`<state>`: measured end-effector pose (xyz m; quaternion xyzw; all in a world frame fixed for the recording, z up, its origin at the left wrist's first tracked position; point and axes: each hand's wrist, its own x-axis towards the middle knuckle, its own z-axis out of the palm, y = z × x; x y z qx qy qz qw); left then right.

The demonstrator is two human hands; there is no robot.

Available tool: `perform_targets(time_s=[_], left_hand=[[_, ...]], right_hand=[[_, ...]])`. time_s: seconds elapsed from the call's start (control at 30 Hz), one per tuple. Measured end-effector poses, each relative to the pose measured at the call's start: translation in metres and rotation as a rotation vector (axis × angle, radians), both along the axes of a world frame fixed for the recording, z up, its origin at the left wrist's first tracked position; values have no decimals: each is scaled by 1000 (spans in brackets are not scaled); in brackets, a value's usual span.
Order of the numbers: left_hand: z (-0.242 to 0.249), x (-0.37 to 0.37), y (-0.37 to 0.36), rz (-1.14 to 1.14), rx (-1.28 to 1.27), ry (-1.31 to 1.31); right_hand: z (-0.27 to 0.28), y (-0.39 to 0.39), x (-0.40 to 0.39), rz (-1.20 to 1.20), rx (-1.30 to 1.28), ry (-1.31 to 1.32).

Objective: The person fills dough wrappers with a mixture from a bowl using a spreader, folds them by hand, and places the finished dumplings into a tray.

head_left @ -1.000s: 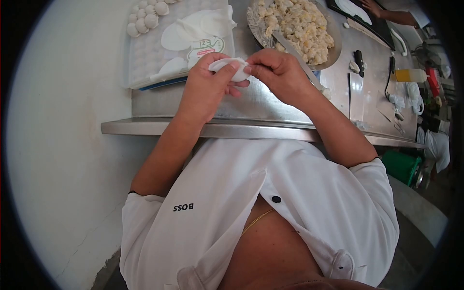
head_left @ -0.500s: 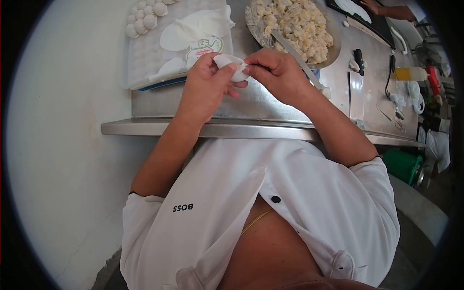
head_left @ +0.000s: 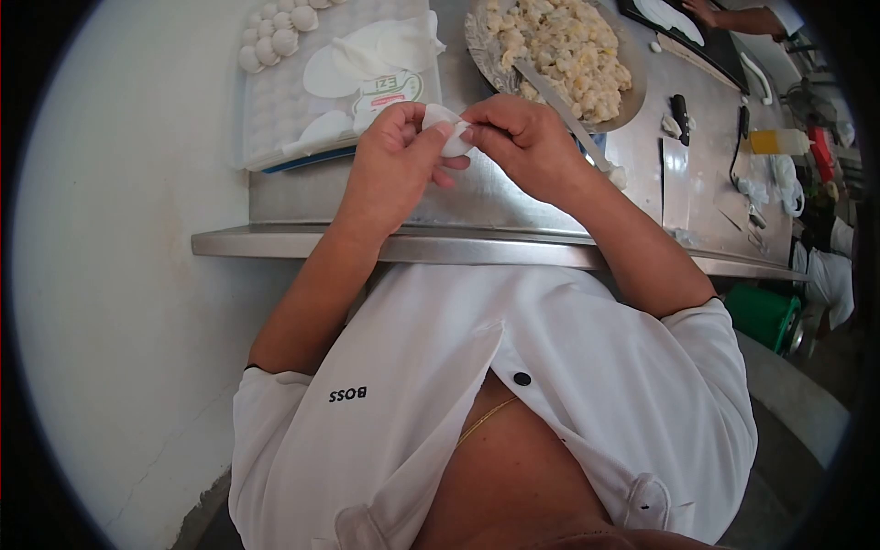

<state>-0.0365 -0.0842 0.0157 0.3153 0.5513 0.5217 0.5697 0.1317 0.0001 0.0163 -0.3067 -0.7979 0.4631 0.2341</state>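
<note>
Between both hands is a thin white round dumpling wrapper (head_left: 456, 147), partly folded, held above the metal table's front part. My left hand (head_left: 399, 156) is closed on its left side, with the thumb across the front and the other fingers behind. At the wrapper's right edge, my right hand (head_left: 527, 142) pinches it between thumb and fingertips. Any filling inside is hidden. Just beyond my left hand lie loose white wrappers (head_left: 367, 64) and a printed packet (head_left: 390, 90). Behind my right hand stands a wide metal bowl (head_left: 635, 96) of chunky pale filling (head_left: 573, 55).
A tray (head_left: 275, 158) at the left holds several finished white dumplings (head_left: 284, 41). A long flat blade (head_left: 559, 101) rests across the bowl's rim. Rightward lie a cleaver (head_left: 676, 174), a yellow squeeze bottle (head_left: 777, 141) and a dark board (head_left: 724, 55), where another person's hand (head_left: 704, 13) reaches.
The wrapper is turned slightly and looks more folded in at its right edge. Both hands have shifted only a little, with the right fingertips still pinching.
</note>
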Motion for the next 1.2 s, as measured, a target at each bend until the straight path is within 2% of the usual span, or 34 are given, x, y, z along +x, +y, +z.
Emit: perform_targets(time_s=[0.2, 0.27, 0.3, 0.47, 0.6, 0.7, 0.8, 1.0, 1.07, 1.1, 1.17, 1.2], left_hand=[[0, 2, 0, 10, -42, 98], [-1, 1, 0, -14, 0, 126], [-1, 1, 0, -14, 1, 126], [2, 1, 0, -12, -13, 70], [1, 2, 0, 37, 5, 54], [2, 3, -1, -18, -15, 145], [1, 4, -2, -15, 12, 184], [0, 3, -2, -60, 45, 244], [7, 5, -2, 76, 26, 177], [7, 3, -2, 76, 27, 177], [8, -5, -2, 33, -87, -163], [9, -6, -1, 34, -87, -162]], right_hand=[[0, -1, 2, 39, 94, -21], [14, -5, 0, -53, -111, -103], [12, -5, 0, -53, -110, -103], [-2, 1, -1, 4, 71, -9], [-4, 3, 1, 2, 80, -28], [-3, 1, 3, 44, 116, -32], [8, -4, 2, -60, 13, -77], [-2, 5, 4, 13, 114, -11], [8, 7, 4, -27, -228, -23], [8, 8, 4, -28, -228, -23], [7, 10, 4, -56, -463, 84], [7, 8, 3, -54, -463, 85]])
